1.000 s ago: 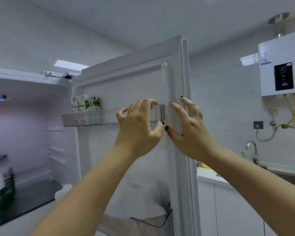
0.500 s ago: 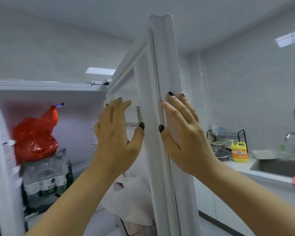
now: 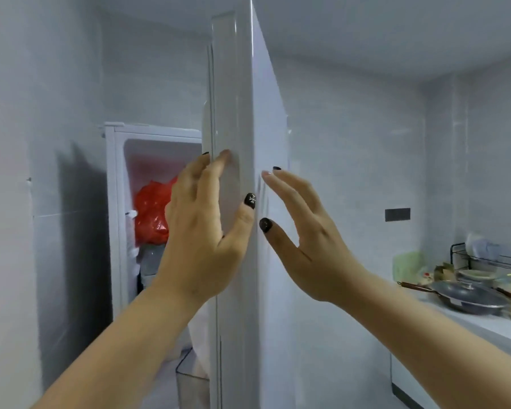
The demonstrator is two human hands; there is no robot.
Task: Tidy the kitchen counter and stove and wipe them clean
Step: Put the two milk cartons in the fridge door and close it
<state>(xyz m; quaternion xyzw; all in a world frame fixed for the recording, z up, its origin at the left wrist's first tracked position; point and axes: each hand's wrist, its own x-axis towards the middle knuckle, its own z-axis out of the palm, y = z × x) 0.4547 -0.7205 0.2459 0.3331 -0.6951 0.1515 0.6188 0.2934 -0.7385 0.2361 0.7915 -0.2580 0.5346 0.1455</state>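
Behind the left hand (image 3: 201,231), the fridge (image 3: 121,202) with its red bag (image 3: 151,214) shows less than a second ago. That hand wraps the fridge door (image 3: 236,261) edge; the right hand (image 3: 304,243), fingers straight, hovers by its outer face. The door has swung nearly edge-on, probably closing. The counter (image 3: 484,326) waits right of both hands.
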